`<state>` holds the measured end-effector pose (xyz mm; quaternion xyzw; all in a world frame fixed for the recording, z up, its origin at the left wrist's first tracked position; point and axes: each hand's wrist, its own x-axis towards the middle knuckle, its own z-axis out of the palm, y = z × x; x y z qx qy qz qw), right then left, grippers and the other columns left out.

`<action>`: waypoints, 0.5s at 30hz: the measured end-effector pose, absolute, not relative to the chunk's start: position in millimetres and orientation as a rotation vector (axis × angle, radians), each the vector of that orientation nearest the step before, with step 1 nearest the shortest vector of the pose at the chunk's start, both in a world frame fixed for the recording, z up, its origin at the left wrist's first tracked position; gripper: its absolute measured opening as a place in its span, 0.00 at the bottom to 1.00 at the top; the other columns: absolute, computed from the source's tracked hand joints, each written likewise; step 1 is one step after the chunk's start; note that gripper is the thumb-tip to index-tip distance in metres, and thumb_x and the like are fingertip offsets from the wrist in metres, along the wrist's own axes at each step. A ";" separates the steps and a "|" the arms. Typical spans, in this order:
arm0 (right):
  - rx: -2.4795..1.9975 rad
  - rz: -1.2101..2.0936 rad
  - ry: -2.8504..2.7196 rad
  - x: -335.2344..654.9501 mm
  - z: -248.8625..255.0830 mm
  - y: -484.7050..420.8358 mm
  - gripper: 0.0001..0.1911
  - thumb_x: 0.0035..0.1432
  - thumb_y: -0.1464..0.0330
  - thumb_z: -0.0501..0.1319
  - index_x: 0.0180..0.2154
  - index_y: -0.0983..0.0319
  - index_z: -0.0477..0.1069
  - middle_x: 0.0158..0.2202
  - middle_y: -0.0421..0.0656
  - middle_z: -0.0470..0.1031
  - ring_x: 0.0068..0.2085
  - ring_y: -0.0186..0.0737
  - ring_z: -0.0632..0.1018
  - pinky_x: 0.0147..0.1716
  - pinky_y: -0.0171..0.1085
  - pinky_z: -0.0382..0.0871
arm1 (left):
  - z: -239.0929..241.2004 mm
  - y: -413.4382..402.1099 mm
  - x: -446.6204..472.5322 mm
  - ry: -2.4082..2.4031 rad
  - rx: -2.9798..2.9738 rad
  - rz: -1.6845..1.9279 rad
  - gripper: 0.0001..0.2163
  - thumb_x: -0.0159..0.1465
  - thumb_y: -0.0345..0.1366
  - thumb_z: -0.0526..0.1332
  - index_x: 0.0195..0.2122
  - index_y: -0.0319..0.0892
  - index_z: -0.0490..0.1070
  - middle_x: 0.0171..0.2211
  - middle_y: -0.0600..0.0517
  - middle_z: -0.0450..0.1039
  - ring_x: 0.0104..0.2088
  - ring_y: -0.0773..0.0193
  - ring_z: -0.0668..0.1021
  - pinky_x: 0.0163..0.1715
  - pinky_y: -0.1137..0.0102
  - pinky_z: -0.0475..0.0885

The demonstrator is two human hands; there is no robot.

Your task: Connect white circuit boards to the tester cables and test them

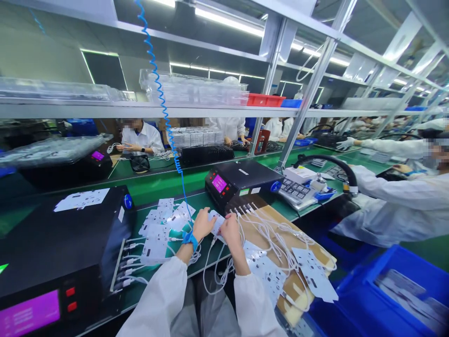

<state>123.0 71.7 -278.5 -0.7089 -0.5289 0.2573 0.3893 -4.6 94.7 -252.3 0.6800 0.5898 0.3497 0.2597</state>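
Centrally, a small white circuit board (215,223) with dark parts is held between my two hands. My left hand (202,224), with a blue wrist strap (190,239) and coiled blue cord (175,154), grips its left side. The curled fingers of my right hand (230,229) close on its right side; whether they also hold a plug is hidden. White cables (219,276) hang below my hands. Several similar white boards (156,243) lie to the left, some joined to cable plugs. More white boards (268,271) lie to the right.
A black tester (242,180) with a pink screen stands ahead, its cables spread over cardboard (259,224). A larger black tester (59,248) stands at left. A blue bin (396,267) is at lower right. Co-workers sit across and at right (403,201). A shelf (210,112) spans above.
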 end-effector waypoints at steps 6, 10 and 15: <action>-1.578 0.822 -1.218 121.0 -276.8 80.9 0.10 0.67 0.69 0.47 0.48 0.59 0.60 0.28 0.39 0.74 0.31 0.44 0.81 0.33 0.38 0.72 | -247.9 97.3 -5.7 1.643 1.777 1.061 0.18 0.58 0.33 0.71 0.50 0.37 0.77 0.50 0.38 0.80 0.52 0.50 0.81 0.57 0.58 0.72; -1.490 0.796 -1.259 114.7 -264.3 82.0 0.09 0.65 0.65 0.49 0.47 0.57 0.57 0.24 0.35 0.70 0.29 0.45 0.78 0.32 0.38 0.68 | -239.6 84.1 -10.3 1.632 1.751 1.156 0.03 0.60 0.30 0.68 0.35 0.41 0.77 0.35 0.48 0.80 0.41 0.56 0.80 0.48 0.63 0.72; -1.134 1.056 -1.219 110.1 -253.3 76.1 0.15 0.57 0.61 0.55 0.45 0.56 0.56 0.25 0.32 0.71 0.29 0.39 0.75 0.33 0.36 0.68 | -218.6 71.1 -25.7 1.616 1.643 1.369 0.01 0.63 0.32 0.65 0.35 0.43 0.74 0.32 0.52 0.77 0.36 0.59 0.77 0.43 0.66 0.69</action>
